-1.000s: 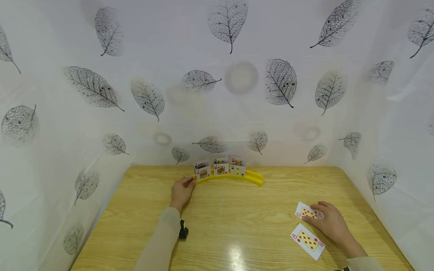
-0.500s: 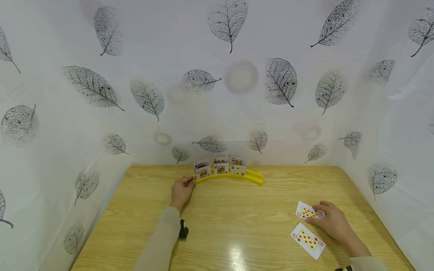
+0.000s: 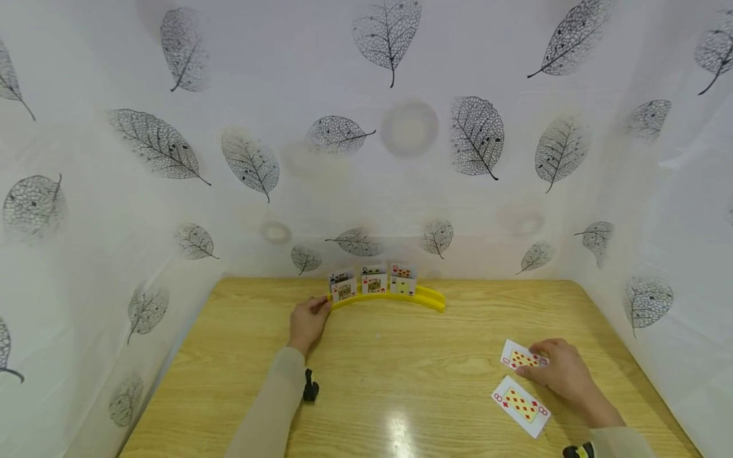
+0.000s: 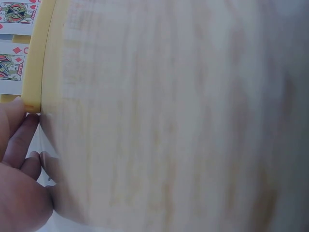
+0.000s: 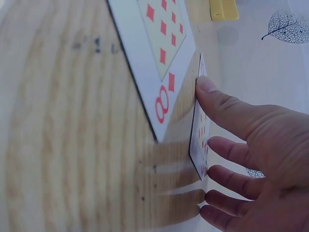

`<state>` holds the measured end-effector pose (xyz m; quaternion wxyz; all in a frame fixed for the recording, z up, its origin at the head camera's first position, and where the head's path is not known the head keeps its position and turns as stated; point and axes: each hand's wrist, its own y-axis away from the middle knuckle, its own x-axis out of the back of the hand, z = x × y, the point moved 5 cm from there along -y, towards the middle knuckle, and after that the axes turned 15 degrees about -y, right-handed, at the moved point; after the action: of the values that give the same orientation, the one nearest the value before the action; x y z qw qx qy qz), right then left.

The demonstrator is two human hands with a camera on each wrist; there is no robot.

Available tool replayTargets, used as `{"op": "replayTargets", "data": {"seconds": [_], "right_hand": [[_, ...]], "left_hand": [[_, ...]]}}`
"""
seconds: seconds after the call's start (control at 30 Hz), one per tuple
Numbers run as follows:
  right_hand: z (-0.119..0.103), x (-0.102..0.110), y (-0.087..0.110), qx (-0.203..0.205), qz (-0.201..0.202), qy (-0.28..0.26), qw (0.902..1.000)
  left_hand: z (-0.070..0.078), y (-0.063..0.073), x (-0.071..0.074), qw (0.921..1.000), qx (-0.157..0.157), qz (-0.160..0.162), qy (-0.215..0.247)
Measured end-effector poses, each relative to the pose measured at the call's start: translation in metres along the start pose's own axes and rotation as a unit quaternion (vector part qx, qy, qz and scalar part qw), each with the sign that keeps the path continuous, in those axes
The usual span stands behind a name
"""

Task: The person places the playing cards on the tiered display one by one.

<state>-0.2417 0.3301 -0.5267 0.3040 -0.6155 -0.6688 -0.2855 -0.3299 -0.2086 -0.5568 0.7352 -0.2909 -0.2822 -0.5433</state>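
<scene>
At the back of the table my left hand pinches the left end of a curved yellow card holder between thumb and fingers. Face cards stand in its front row, with more playing cards upright behind them. On the right, my right hand holds a diamonds playing card across its width, thumb on the near edge and fingertips at the far edge. The right wrist view shows this card nearly edge-on, the thumb overlapping it. Just in front lies the eight of diamonds, face up.
The wooden table is enclosed at the back and sides by a pale cloth printed with dark leaves. A black wrist strap piece shows beside the left sleeve, another at the right sleeve.
The right hand and its diamonds card have shifted very slightly to the right, with the thumb now nearer the card's near edge. The left hand stays at the holder's end.
</scene>
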Motion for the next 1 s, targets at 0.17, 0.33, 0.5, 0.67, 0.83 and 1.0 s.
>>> {"op": "replayTargets", "data": {"seconds": [0.17, 0.33, 0.5, 0.67, 0.83, 1.0], "right_hand": [[-0.0008, 0.0023, -0.0013, -0.002, 0.002, 0.013, 0.9999], [-0.0015, 0.0028, -0.0015, -0.006, -0.002, 0.011, 0.9999], [0.0003, 0.0026, -0.003, -0.009, -0.004, 0.005, 0.9999], [0.0028, 0.0023, -0.0062, -0.011, -0.015, -0.007, 0.9998], [0.0021, 0.0016, -0.0084, -0.024, -0.036, -0.023, 0.9988], [0.0025, 0.0023, -0.0103, -0.029, -0.046, -0.021, 0.9983]], "left_hand": [[0.0021, 0.0004, 0.0011, 1.0, 0.0, -0.002, 0.001], [0.0032, 0.0006, 0.0015, 1.0, -0.003, -0.002, -0.007], [0.0031, 0.0009, 0.0015, 1.0, 0.0, -0.006, -0.005], [0.0009, 0.0002, 0.0006, 0.9999, 0.008, -0.01, 0.0], [0.0003, -0.0001, 0.0004, 1.0, 0.005, -0.004, -0.003], [0.0019, 0.0007, 0.0014, 0.9999, -0.011, 0.01, -0.003]]}}
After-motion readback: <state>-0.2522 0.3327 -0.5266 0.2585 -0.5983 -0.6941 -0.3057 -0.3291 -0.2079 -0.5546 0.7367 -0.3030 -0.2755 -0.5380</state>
